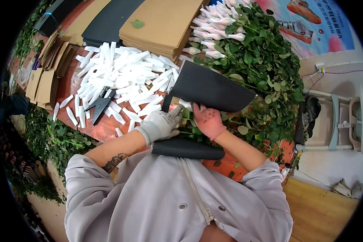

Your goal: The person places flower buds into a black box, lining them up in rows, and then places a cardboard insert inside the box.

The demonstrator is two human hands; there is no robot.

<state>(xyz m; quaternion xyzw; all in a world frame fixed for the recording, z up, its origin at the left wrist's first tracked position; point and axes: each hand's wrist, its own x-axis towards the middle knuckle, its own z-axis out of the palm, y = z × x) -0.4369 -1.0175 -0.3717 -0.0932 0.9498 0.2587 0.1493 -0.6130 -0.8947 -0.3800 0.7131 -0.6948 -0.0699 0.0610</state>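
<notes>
My left hand, in a grey-white glove, has its fingertips at the pale wrapped flower heads between two black corrugated sheets. In a pink glove, my right hand presses at the lower edge of the upper black corrugated sheet, beside the same flower heads. Green leafy stems lie between and under both hands. The other black corrugated sheet part curves up close to my body. What the fingertips hold, if anything, is hidden.
White mesh sleeves are heaped at the left, with black scissors among them. Brown cardboard sheets are stacked behind. White-sleeved flowers with leafy stems pile up at the right. A chair stands far right.
</notes>
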